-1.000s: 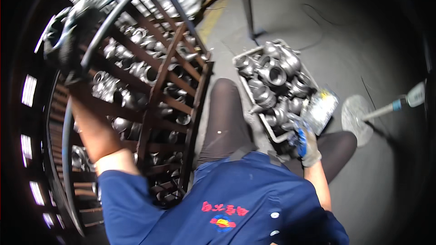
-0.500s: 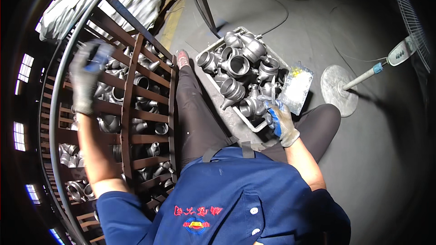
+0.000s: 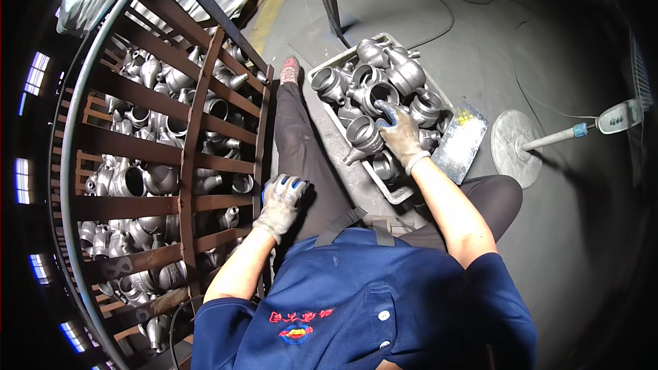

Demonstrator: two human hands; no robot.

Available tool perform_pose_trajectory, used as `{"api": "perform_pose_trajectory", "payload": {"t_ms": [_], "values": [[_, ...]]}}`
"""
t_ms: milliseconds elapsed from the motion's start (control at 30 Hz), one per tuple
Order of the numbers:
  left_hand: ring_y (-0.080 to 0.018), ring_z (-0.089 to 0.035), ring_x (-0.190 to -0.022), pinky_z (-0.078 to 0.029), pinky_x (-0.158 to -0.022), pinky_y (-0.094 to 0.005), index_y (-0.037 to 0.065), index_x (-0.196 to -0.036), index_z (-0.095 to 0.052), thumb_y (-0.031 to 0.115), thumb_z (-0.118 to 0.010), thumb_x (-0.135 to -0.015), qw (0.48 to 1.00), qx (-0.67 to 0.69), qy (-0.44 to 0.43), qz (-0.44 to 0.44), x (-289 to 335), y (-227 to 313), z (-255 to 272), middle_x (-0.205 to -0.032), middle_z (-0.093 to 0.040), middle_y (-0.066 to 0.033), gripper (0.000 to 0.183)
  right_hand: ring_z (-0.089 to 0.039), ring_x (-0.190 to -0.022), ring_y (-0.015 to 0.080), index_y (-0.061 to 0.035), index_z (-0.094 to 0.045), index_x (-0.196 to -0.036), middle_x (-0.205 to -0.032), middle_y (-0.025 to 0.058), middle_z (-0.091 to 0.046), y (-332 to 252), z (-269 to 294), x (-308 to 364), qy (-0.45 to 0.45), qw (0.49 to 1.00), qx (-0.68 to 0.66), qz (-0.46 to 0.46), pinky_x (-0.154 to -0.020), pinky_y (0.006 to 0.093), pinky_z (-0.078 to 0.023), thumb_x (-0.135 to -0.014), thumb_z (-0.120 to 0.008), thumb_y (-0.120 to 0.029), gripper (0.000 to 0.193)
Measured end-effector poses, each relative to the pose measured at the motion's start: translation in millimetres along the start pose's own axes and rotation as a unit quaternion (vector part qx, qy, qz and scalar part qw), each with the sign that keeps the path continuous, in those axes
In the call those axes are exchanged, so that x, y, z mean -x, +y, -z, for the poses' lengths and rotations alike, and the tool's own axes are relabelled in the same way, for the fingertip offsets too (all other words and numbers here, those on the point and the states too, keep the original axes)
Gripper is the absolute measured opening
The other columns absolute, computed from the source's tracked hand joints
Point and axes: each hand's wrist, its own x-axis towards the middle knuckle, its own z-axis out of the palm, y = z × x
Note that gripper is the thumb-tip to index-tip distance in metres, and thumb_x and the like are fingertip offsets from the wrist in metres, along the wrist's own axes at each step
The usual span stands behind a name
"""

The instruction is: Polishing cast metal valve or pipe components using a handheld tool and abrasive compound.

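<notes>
My left hand [image 3: 282, 204], in a grey-white glove with blue finger pads, rests on my left thigh beside the cage. Its fingers are loosely bent and apart, holding nothing. In a matching glove, my right hand [image 3: 401, 136] reaches into the pale crate [image 3: 399, 195] in front of me. Its fingertips are hooked over the rim of a round-mouthed grey metal casting [image 3: 378, 94]; the palm side is hidden. Another casting [image 3: 363, 135], with a wide ringed mouth and a narrow spout, lies just left of that hand. Several similar castings fill the crate.
A brown metal cage [image 3: 188, 157] full of castings stands at my left. Against the crate's right side leans a shiny flat panel [image 3: 460, 142]. Further right is a stand fan's round base [image 3: 514, 147]. A cable [image 3: 449, 17] trails across the floor, near a dark post [image 3: 327, 0].
My left hand has come down from above the cage to my thigh. My right hand has moved from the crate's near end farther in, onto a casting.
</notes>
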Motion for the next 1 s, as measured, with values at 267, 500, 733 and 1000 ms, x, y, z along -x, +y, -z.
{"api": "perform_pose_trajectory", "payload": {"t_ms": [267,500,733,1000], "values": [[-0.0172,-0.061,-0.091,-0.047,-0.083,-0.0291,0.002,-0.093,-0.061,0.001,-0.058,-0.082,0.731,0.616,-0.203,0.21,3.2,8.6,41.1,-0.093,-0.065,-0.0081,0.012,-0.064,-0.096,0.0301,-0.0042,-0.067,-0.104,-0.101,0.0166,-0.067,5.4,-13.9,-21.6,-0.002,1.0,0.007,0.0,-0.085,0.0337,-0.05,-0.073,-0.062,-0.006,0.032],[-0.0345,-0.051,-0.116,-0.04,-0.098,-0.0417,0.011,-0.138,-0.04,0.037,-0.073,-0.074,0.934,0.155,0.039,0.32,-8.6,0.9,22.2,-0.126,-0.054,-0.0194,0.076,-0.06,-0.066,0.0132,-0.0031,-0.068,-0.096,-0.078,0.007,-0.067,12.3,1.9,-26.6,0.027,0.997,-0.074,-0.028,-0.061,0.0269,-0.048,-0.076,-0.066,-0.007,0.021],[-0.0343,-0.06,-0.105,-0.047,-0.091,-0.04,0.016,-0.131,-0.048,0.019,-0.072,-0.075,0.934,0.146,0.001,0.327,-31.4,-36.0,-12.0,-0.109,-0.064,-0.0197,0.061,-0.04,-0.043,0.0008,-0.0057,-0.063,-0.097,-0.061,-0.0064,-0.051,-58.1,71.7,26.7,-0.021,0.857,-0.459,-0.233,-0.037,0.0171,-0.029,-0.077,-0.069,-0.007,0.021],[-0.0311,-0.062,-0.102,-0.048,-0.088,-0.0378,0.003,-0.117,-0.055,0.038,-0.072,-0.074,0.91,0.166,0.032,0.378,-31.4,-18.3,12.3,-0.107,-0.064,-0.0184,0.058,-0.04,-0.041,0.0009,-0.0056,-0.058,-0.103,-0.06,-0.006,-0.049,-30.4,78.3,70.9,-0.036,0.765,-0.609,-0.206,-0.035,0.0164,-0.029,-0.081,-0.065,-0.001,0.023]]}}
